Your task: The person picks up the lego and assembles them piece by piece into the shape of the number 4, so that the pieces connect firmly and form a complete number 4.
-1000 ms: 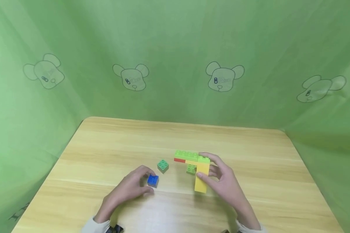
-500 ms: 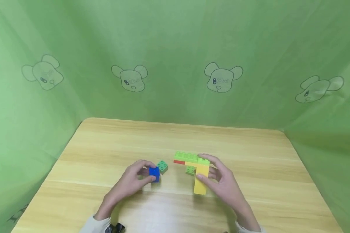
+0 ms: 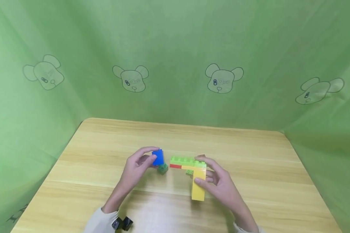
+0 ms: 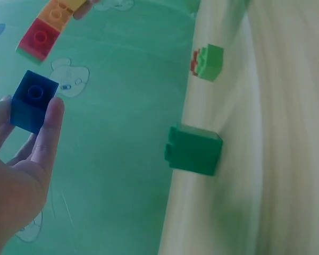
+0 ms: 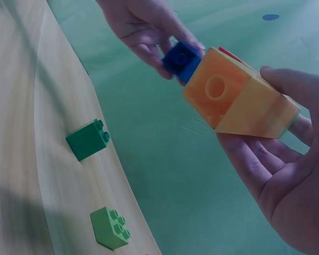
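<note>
My left hand (image 3: 135, 170) pinches a blue toy building brick (image 3: 158, 157) between thumb and fingers, raised off the table. The brick's hollow underside shows in the left wrist view. My right hand (image 3: 221, 186) grips the tall yellow part (image 3: 199, 186) of a brick assembly, also in the air. Light green bricks (image 3: 182, 160) run along its top and reach leftward, with a red brick (image 3: 175, 166) under the far end. The blue brick is just left of that end, apart from it in the head view. The right fingers partly hide behind the yellow part.
A dark green brick (image 3: 163, 169) stands on the wooden table (image 3: 119, 136) below the blue one. Behind the assembly sits a light green brick (image 3: 189, 172), partly covered. Something red (image 4: 193, 62) shows beyond it in the left wrist view. Green cloth (image 3: 175, 106) hangs around the table.
My left hand has taken hold of the blue brick, lifted it from the table and carried it up and slightly right. The right hand has brought the assembly slightly nearer and left.
</note>
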`<action>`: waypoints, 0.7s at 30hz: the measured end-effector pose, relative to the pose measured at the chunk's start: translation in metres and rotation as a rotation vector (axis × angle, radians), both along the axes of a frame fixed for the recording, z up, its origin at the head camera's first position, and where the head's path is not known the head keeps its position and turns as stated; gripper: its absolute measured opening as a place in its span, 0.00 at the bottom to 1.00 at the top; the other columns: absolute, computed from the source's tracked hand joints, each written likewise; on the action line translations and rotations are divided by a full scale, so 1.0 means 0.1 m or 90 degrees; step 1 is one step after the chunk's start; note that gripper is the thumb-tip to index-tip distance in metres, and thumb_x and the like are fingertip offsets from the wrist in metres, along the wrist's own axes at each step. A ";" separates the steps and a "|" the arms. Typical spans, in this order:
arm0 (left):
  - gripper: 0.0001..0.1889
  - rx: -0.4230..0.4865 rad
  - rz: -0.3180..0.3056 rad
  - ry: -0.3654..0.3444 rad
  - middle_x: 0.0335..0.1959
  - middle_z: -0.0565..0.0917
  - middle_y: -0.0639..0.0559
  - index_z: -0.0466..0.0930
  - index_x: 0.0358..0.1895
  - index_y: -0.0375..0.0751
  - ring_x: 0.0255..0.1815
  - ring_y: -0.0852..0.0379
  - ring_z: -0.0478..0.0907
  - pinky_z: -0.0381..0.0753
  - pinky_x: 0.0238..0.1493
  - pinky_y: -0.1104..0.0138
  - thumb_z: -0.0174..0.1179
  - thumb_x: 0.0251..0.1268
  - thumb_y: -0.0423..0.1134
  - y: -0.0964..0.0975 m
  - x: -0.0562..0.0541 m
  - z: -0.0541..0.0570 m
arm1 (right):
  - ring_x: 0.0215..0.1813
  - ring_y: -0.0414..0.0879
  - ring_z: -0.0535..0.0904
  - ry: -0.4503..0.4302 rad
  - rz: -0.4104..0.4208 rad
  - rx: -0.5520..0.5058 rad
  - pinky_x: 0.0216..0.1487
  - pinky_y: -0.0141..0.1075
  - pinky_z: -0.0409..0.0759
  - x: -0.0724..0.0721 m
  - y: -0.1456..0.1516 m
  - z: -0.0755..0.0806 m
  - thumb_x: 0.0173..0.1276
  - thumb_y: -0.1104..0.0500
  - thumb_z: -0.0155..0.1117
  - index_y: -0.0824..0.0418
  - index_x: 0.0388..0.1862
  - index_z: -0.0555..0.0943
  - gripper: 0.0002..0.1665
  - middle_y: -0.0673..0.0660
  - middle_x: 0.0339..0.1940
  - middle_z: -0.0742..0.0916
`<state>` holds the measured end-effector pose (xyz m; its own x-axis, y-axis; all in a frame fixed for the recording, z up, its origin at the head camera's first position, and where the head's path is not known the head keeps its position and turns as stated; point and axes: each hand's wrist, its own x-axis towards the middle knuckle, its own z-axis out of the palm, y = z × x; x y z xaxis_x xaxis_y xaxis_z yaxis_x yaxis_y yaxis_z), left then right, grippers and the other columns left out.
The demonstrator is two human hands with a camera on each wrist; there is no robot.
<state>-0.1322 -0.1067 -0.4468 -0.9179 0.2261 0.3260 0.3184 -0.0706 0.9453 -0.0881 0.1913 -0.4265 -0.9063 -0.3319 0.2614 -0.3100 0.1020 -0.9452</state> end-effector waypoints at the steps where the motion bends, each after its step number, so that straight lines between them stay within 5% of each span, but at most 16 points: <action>1: 0.15 0.004 0.001 0.006 0.61 0.82 0.37 0.79 0.63 0.34 0.48 0.50 0.87 0.90 0.46 0.51 0.57 0.79 0.31 0.02 -0.01 0.01 | 0.53 0.51 0.87 0.002 0.006 -0.001 0.47 0.44 0.90 0.00 -0.01 0.00 0.69 0.73 0.66 0.65 0.73 0.71 0.34 0.72 0.76 0.69; 6: 0.18 0.014 -0.017 0.023 0.66 0.78 0.38 0.77 0.67 0.34 0.54 0.47 0.84 0.88 0.51 0.51 0.57 0.79 0.30 0.09 -0.01 0.09 | 0.51 0.57 0.88 0.008 0.027 0.006 0.49 0.44 0.90 -0.01 -0.05 -0.01 0.70 0.72 0.67 0.62 0.74 0.71 0.34 0.70 0.69 0.76; 15: 0.19 0.030 -0.001 0.022 0.66 0.76 0.37 0.76 0.66 0.34 0.54 0.46 0.82 0.89 0.50 0.55 0.60 0.75 0.26 0.17 0.02 0.19 | 0.54 0.53 0.87 -0.001 0.041 0.025 0.51 0.42 0.89 0.02 -0.09 -0.03 0.70 0.69 0.68 0.58 0.73 0.73 0.34 0.66 0.72 0.76; 21: 0.24 0.008 -0.042 0.042 0.69 0.74 0.42 0.75 0.69 0.34 0.56 0.46 0.81 0.89 0.51 0.56 0.64 0.71 0.26 0.20 0.07 0.21 | 0.55 0.55 0.87 -0.012 0.060 0.009 0.49 0.43 0.90 0.01 -0.12 -0.04 0.71 0.70 0.67 0.64 0.74 0.71 0.33 0.64 0.64 0.83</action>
<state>-0.1256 -0.0863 -0.4253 -0.8774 0.2805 0.3892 0.3747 -0.1059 0.9211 -0.0872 0.1791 -0.4309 -0.8752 -0.4202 0.2395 -0.3016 0.0871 -0.9495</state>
